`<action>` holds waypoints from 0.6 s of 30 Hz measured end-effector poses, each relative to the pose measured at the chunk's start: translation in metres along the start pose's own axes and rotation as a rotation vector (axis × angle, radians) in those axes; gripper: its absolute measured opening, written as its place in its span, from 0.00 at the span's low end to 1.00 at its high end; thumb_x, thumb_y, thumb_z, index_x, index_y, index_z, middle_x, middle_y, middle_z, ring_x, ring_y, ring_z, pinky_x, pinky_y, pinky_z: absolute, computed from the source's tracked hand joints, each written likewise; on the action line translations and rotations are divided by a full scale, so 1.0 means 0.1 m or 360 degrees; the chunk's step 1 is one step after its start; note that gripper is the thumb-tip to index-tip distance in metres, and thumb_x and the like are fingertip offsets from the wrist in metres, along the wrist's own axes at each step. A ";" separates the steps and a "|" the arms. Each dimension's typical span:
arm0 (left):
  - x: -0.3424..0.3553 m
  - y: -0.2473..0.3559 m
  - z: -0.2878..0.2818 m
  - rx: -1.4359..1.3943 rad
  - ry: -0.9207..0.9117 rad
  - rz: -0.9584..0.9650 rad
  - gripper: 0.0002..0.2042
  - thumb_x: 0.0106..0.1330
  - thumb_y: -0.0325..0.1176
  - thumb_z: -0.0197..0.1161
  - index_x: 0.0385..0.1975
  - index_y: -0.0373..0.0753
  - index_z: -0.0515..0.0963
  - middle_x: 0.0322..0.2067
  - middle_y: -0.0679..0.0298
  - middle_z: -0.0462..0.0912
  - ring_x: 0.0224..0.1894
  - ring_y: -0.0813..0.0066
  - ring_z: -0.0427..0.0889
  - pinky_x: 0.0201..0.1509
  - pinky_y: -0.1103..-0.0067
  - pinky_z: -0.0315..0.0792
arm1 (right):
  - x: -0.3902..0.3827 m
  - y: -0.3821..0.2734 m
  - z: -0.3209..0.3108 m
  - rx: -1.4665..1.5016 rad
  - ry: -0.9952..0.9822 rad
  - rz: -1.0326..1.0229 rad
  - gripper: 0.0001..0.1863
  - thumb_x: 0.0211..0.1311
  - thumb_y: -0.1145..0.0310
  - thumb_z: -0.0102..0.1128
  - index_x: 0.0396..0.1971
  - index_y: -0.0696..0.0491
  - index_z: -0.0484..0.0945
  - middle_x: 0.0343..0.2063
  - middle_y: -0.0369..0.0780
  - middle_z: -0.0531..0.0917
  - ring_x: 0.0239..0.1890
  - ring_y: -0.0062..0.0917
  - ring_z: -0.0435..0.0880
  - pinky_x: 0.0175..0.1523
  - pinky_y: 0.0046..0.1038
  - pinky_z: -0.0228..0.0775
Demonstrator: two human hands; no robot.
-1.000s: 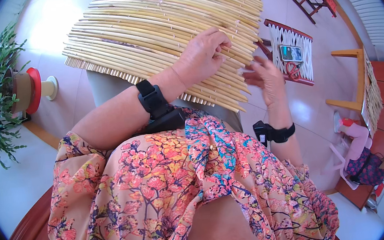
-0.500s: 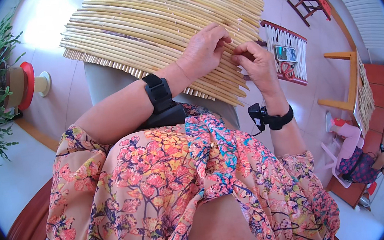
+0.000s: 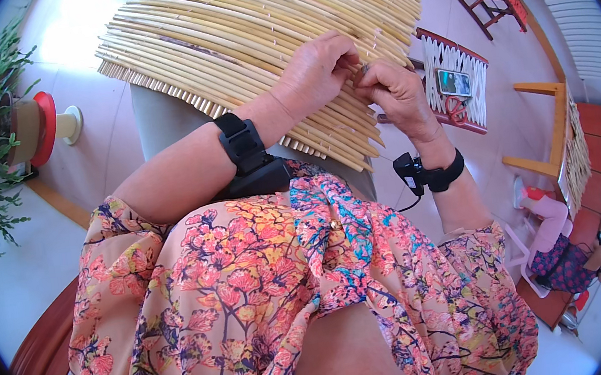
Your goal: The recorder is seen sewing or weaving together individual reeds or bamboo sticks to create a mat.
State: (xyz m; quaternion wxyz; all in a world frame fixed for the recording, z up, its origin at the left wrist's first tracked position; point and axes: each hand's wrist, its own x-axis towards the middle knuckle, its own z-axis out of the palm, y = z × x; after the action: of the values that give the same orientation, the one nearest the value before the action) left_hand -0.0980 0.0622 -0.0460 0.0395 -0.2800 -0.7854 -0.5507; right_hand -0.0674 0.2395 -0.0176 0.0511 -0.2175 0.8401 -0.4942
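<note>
matt, ribbed straw mat (image 3: pixel 239 39); glossy tiled floor (image 3: pixel 116 134).

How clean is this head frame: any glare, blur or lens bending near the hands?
Head view: glare blows out the floor upper left; straight reeds of the mat bow toward the rim; left hand and right hand are sharp and evenly lit; corners black.

Your left hand (image 3: pixel 317 74) covers the reed mat (image 3: pixel 239 39) beneath the pinch; whatever your right hand (image 3: pixel 397 95) nips there is too small to tell.
</note>
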 end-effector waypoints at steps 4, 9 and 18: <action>-0.03 -0.01 -0.04 -0.0014 -0.0043 -0.0012 0.08 0.48 0.18 0.61 0.29 0.33 0.73 0.27 0.59 0.76 0.30 0.68 0.80 0.34 0.79 0.74 | -0.03 -0.03 0.09 -0.0113 0.0084 -0.0093 0.05 0.45 0.82 0.58 0.21 0.57 0.72 0.21 0.39 0.75 0.25 0.27 0.75 0.31 0.24 0.66; -0.05 -0.02 -0.05 0.0019 -0.0055 0.0009 0.08 0.47 0.18 0.62 0.28 0.33 0.73 0.27 0.59 0.76 0.30 0.68 0.80 0.34 0.78 0.74 | -0.06 -0.05 0.17 -0.0402 0.0228 -0.0395 0.06 0.43 0.81 0.61 0.20 0.57 0.72 0.20 0.41 0.74 0.25 0.32 0.75 0.30 0.29 0.65; -0.06 -0.01 -0.03 0.0012 0.0062 0.0116 0.06 0.45 0.20 0.61 0.23 0.35 0.73 0.25 0.57 0.74 0.31 0.57 0.76 0.33 0.72 0.71 | -0.09 -0.11 0.23 -0.0398 0.0403 -0.0277 0.06 0.45 0.80 0.62 0.21 0.57 0.73 0.21 0.42 0.75 0.25 0.34 0.75 0.31 0.29 0.66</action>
State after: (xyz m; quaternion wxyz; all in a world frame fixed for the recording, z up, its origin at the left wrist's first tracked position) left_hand -0.0936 0.0571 -0.0480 0.0759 -0.2974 -0.7758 -0.5513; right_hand -0.0491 0.2201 -0.0212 -0.1253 -0.2300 0.8728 -0.4119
